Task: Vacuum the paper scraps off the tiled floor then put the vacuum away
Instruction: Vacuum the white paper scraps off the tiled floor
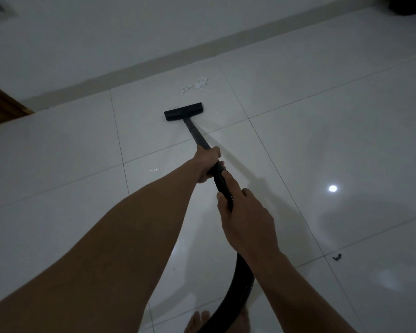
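The left hand (208, 163) grips the tube (197, 135) forward to steer; the right hand (246, 219) holds the hose (222, 183) behind, guiding slack; the nozzle (183, 111) sits, seemingly flat, just short of the paper scraps (197, 85) near the wall (154, 25).

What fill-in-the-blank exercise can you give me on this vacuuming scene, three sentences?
The hand gripping the wand, nearer the floor nozzle, is the person's ____.
The right hand holds a ribbed hose coloured ____.
The paper scraps lie ____ the nozzle and the wall.
Missing words: left; black; between.
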A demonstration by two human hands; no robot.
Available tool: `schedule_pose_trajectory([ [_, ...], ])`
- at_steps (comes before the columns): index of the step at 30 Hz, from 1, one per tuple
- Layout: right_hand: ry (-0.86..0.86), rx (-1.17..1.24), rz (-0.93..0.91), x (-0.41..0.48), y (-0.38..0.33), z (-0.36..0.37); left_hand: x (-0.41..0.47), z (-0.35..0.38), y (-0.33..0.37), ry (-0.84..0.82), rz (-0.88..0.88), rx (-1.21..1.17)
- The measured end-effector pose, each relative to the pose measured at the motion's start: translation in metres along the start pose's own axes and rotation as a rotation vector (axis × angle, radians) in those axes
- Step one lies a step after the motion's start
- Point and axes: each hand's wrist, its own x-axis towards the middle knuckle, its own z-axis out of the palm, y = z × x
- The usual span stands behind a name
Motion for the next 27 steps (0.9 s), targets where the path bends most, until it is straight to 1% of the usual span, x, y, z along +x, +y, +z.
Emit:
schedule_pose_trajectory([
  [11,0.012,-0.011,-0.052,0.054,-0.009,-0.014,0.027,-0.001,0.045,0.013,0.011,-0.031],
  [18,0.024,-0.018,-0.064,0.094,-0.027,-0.021,0.044,-0.012,0.08,0.024,0.018,-0.058],
  [27,0.033,-0.008,-0.03,0.133,-0.061,-0.018,0.072,-0.032,0.124,-0.033,0.024,-0.025],
])
